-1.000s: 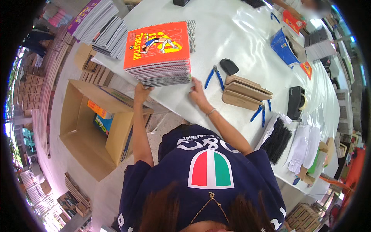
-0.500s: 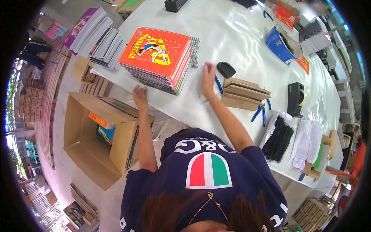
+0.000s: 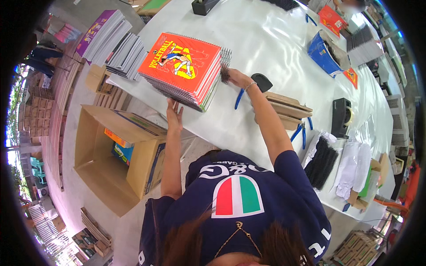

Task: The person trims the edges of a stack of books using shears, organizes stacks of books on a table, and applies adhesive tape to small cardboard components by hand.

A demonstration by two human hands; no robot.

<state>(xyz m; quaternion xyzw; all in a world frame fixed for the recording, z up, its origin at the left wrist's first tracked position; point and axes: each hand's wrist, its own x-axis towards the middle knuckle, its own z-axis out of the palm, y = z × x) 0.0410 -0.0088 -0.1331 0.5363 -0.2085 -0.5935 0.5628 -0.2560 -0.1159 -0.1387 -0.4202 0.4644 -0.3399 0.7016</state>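
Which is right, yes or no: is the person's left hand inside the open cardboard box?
No: the left hand is outside the cardboard box, at the near side of the notebook stack.

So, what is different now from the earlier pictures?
The notebook stack turned clockwise. The right hand moved from its near corner to the coils at its right side. The left hand , briefly withdrawn, is back at its near edge. The open carton and blue box stayed.

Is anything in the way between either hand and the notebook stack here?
Nothing visible. The right hand is at the wire coils right of the notebook stack; the left hand is at its near side, contact unclear. The nearest blue-handled pliers lie by the right wrist, not between.
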